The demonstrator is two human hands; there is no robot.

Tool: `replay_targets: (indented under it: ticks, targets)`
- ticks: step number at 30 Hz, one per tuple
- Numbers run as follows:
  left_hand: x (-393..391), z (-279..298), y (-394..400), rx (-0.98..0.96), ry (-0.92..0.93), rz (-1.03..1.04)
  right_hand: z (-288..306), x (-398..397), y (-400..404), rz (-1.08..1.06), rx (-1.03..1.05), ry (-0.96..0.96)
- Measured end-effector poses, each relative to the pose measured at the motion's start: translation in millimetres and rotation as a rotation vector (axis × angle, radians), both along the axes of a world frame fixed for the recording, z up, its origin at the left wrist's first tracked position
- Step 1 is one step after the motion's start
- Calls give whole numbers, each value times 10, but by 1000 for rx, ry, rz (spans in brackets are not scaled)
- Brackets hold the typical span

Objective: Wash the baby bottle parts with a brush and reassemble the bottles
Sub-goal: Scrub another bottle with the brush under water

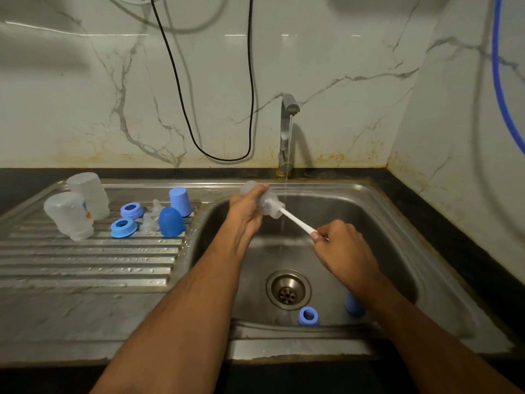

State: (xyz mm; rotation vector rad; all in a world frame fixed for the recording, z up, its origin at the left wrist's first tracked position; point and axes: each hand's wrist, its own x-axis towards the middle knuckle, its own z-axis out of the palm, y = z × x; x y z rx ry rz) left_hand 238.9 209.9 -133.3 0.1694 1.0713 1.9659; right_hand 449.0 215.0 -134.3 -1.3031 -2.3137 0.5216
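Nearest, at the basin's near wall: a blue plastic collar ring (308, 316) and a blue plastic cap (353, 304), unwashed by the look of it, lying in the stainless steel sink (397, 223). Farther in, left hand (246, 212) wrapped round a clear plastic bottle (250, 187) held on its side; right hand (342, 245) pinching the white-handled bottle brush (295, 218), bristles inside the bottle's mouth. Thin stream from the steel tap (287, 132) falling just right of the bottle. Far left, on the ribbed draining board (85, 265): two upturned clear bottles (69, 214), blue rings, caps, clear teats. Risks: wet bottle slipping from the grip; brush flicking water; small parts near the drain (288, 290).
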Motion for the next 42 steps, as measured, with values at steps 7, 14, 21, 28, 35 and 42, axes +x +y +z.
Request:
replay_targets:
  ticks: [7, 14, 21, 28, 35, 42]
  targets:
    - [-155, 59, -42, 61, -81, 80, 64, 27, 62, 174, -205, 163]
    - [6, 63, 5, 80, -2, -6, 21, -28, 65, 11, -41, 46]
    - [-104, 31, -15, 76, -40, 42, 119, 27, 77, 145, -338, 170]
    - [-130, 31, 4, 67, -12, 49, 59, 28, 150, 37, -166, 96]
    - [-195, 40, -27, 109, -73, 26, 150, 76, 123, 149, -136, 145]
    - [-128, 23, 20, 18, 41, 95, 70, 19, 99, 47, -165, 45]
